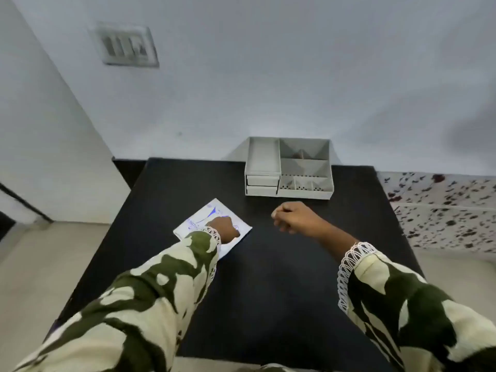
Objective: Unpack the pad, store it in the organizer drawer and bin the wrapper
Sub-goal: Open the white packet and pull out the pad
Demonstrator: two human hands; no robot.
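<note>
Wrapped pad partly hidden under left hand, its grip unclear, right hand fisted, empty.

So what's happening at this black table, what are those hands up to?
A person in green-and-cream patterned sleeves is working at a black table. Their left hand rests on a flat white packet with blue print, which looks unopened. Their right hand is curled in a loose fist above the table, holding nothing visible. A grey desk organizer stands at the far edge against the wall, with its two small drawers shut. No bin is in view.
</note>
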